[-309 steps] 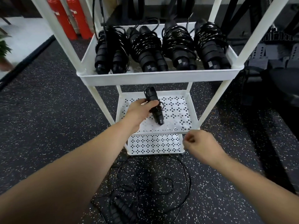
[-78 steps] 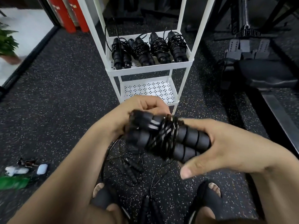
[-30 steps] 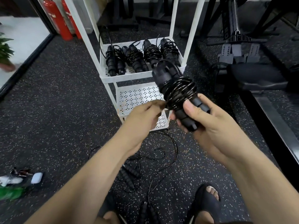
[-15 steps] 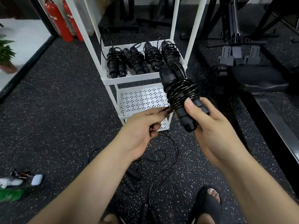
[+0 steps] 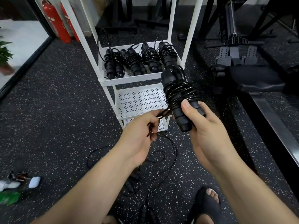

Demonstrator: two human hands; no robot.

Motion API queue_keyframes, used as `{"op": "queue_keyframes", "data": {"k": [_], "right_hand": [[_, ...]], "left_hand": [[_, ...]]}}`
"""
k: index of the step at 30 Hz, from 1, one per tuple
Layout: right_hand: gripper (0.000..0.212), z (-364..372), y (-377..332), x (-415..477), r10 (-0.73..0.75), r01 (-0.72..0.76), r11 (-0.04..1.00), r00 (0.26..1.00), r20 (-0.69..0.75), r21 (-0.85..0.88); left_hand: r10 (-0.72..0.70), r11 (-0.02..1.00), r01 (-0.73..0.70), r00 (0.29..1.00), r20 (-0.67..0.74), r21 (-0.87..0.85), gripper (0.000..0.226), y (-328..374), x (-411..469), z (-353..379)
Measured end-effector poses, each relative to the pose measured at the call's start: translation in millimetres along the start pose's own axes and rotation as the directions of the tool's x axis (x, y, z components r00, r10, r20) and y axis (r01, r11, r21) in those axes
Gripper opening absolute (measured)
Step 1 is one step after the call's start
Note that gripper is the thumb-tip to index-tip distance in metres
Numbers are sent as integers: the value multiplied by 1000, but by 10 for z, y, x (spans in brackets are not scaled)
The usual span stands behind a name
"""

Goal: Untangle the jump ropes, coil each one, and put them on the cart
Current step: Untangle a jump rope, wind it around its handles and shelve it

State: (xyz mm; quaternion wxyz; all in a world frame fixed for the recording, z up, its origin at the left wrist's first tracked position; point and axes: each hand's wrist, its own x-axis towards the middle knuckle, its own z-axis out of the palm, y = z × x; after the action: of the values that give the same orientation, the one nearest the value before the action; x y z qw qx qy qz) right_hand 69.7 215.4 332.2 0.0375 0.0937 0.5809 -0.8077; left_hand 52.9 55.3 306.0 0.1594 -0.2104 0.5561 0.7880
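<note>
While four wound ropes sit on the white cart [image 5: 139,79], a fifth jump rope [image 5: 179,92] is held just in front of it: the right hand [image 5: 203,130] wraps the grips, left hand [image 5: 142,135] fingers pinching its thin, springy cord, probably light and slippery; hold the ridged handles.

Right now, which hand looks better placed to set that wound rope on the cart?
Right. The right hand already grips the coiled rope by its handles, just in front of the cart. The left hand only pinches the loose cord end, so it probably finishes tucking.
</note>
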Motion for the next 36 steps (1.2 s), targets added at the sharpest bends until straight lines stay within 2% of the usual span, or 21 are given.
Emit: {"op": "queue_keyframes", "data": {"k": [2,4,7,9,11,13,16,19,21,24,29,33,36], "right_hand": [[24,2,-9,-5,6,-6,1000,1000,4,0],[27,5,-2,-14,11,-11,1000,1000,11,-1],[24,18,0,-22,5,-5,1000,1000,-1,-8],[18,30,-13,-19,-1,0,1000,1000,-28,-9],[11,31,-24,-11,-4,4,1000,998,-68,4],[12,21,-31,5,-9,9,1000,993,-115,1],[30,-11,-26,33,-8,-1,999,985,-175,-51],[35,-16,7,52,-16,0,998,972,-233,-69],[31,-6,30,72,-43,13,994,958,-282,-108],[19,-16,47,73,-75,13,980,949,-307,-200],[12,42,116,19,-50,-27,943,974,-222,-332],[15,80,186,22,-5,-52,945,985,-174,-323],[16,112,233,22,57,-83,983,986,-156,-165]], "left_hand": [[-59,998,59,996,62,12,39,34,13,-26],[-61,997,57,994,88,47,38,59,7,-35],[126,976,-130,992,32,177,32,83,-46,-15],[288,918,-284,957,29,278,25,69,-92,0],[371,879,-370,927,57,301,20,42,-126,-2],[417,835,-433,901,121,339,15,32,-170,-1],[500,686,-550,832,240,477,13,34,-280,36],[544,512,-604,778,314,611,14,-3,-341,71],[545,449,-614,764,346,649,13,-30,-358,94],[540,489,-636,758,366,597,14,-50,-389,127],[520,689,-615,788,329,385,14,-60,-315,93],[585,656,-653,757,291,379,18,-4,-257,-9],[575,657,-644,764,292,391,19,1,-218,-37]]}}
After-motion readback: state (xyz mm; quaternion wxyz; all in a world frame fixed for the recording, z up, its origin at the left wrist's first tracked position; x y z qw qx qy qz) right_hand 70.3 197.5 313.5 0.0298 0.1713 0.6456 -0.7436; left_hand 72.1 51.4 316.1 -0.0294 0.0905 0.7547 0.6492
